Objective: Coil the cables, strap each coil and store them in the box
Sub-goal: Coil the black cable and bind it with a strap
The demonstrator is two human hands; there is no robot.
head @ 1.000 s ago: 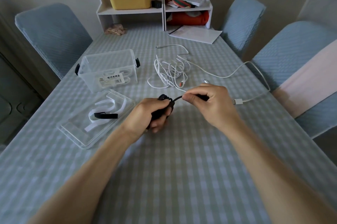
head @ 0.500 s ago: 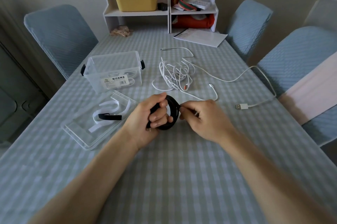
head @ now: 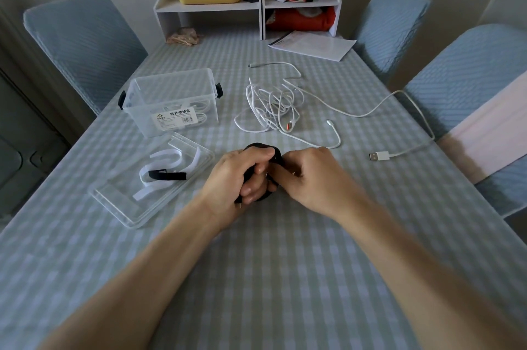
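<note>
Head view: a black cable coil (head: 261,147) is gripped in the curled fingers of the left hand (head: 236,175) above the near-centre of the checked table (head: 285,264), while the right hand (head: 310,178) is pressed against its right edge, fingertips pinched at the loop. A black strap (head: 168,175) is seen on the clear lid (head: 114,201), left of the nearer left hand; beyond stands the open box (head: 171,99). White cables (head: 273,101) are left tangled, farther right.
</note>
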